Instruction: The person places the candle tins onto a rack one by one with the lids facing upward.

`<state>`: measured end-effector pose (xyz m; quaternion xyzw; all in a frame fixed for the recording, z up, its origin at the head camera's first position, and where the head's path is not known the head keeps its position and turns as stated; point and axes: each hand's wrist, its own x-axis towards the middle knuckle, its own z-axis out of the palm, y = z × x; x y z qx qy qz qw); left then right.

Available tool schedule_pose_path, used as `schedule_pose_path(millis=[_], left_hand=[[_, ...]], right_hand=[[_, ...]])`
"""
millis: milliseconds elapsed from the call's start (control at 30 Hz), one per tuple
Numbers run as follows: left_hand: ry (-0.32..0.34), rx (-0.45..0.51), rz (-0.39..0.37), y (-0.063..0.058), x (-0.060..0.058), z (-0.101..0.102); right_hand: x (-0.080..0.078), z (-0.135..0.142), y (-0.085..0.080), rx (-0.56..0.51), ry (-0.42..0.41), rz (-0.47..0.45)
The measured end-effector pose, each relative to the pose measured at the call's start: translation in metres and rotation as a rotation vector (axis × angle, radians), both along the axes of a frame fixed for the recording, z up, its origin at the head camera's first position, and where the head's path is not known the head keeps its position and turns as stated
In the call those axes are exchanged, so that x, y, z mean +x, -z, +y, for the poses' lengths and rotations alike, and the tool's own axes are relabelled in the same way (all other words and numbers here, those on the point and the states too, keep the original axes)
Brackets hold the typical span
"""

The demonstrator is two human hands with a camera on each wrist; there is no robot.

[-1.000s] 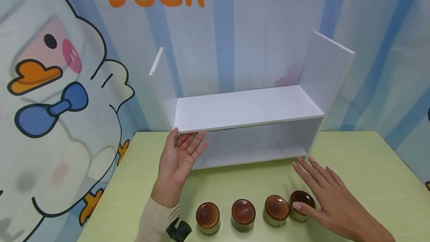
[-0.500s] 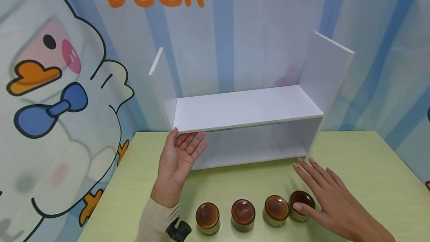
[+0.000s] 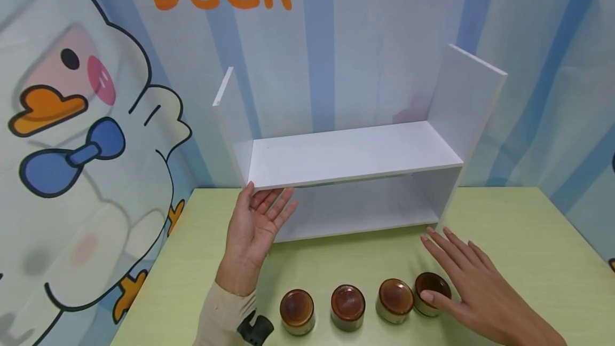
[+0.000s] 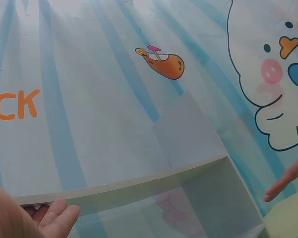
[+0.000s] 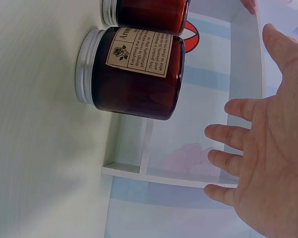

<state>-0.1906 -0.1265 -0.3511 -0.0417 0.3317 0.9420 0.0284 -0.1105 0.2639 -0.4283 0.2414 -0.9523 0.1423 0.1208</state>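
A white two-tier shelf (image 3: 357, 155) stands at the back of the table. My left hand (image 3: 254, 223) is at its left front corner, palm up, with the thumb at the corner and the fingers extended under the middle board (image 4: 129, 186). Several amber glass jars stand in a row in front, bases up; one jar (image 3: 297, 311) is at the left and another jar (image 3: 431, 293) at the right end. In the right wrist view, a labelled jar (image 5: 139, 74) rests on its silver lid (image 5: 86, 67). My right hand (image 3: 473, 284) hovers beside the rightmost jar, fingers spread, holding nothing.
The pale green table (image 3: 519, 239) ends at a wall sheet printed with blue stripes and a cartoon duck (image 3: 86, 175). Tall side panels, the right panel (image 3: 466, 103) among them, rise above the middle board. A black strap (image 3: 255, 329) circles my left wrist.
My right hand has drifted very slightly to the right and toward me. My left hand, the shelf and the jars have stayed in place.
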Motion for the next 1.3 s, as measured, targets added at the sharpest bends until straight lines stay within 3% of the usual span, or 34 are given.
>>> schedule_pose_path(millis=[433,1000,1300], left_hand=[[0.013,-0.008,0.017,0.001,-0.001,-0.001],[0.008,0.001,0.019,0.001,-0.002,0.000],[0.003,0.005,0.017,0.002,-0.002,0.000]], right_hand=[[0.002,0.003,0.004,-0.015,0.008,-0.050],[0.001,0.007,0.016,-0.023,-0.013,-0.032],[-0.001,0.009,0.018,-0.051,-0.022,-0.066]])
